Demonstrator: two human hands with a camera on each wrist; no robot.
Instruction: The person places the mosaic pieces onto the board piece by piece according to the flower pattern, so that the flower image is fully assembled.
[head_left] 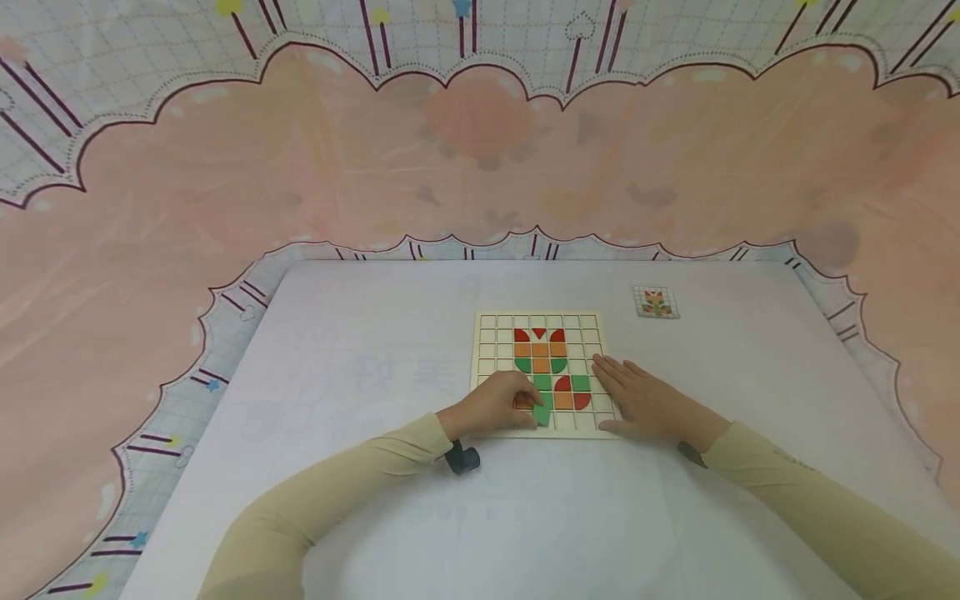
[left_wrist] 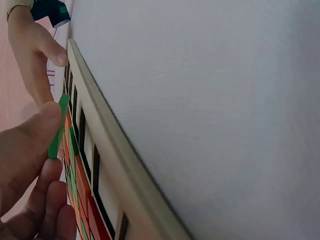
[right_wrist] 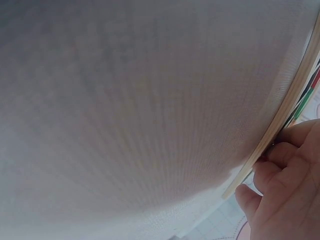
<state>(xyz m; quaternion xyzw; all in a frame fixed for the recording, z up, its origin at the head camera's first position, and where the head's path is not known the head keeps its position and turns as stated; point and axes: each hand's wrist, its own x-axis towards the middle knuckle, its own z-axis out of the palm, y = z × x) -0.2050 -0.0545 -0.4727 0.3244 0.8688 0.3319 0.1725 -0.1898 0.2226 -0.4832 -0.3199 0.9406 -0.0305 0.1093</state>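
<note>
My left hand [head_left: 495, 404] pinches a green square tile [head_left: 543, 412] between thumb and fingers, over the lower middle of a pale wooden grid board [head_left: 555, 434]. In the left wrist view that tile [left_wrist: 59, 130] is tilted on edge, above the board's surface. Red, orange and green tiles [head_left: 541, 350] lie in the grid as a flower-like pattern; my left hand partly covers the lower left ones. Fingers extended, my right hand [head_left: 645, 400] rests along the board's right edge. The right wrist view shows its fingertips [right_wrist: 287, 152] at the board's side.
A small card [head_left: 656, 302] printed with a similar coloured pattern on a grid lies beyond the board, to the right. The white table [head_left: 360, 333] bears everything. A patterned cloth [head_left: 480, 167] in peach and white is behind it.
</note>
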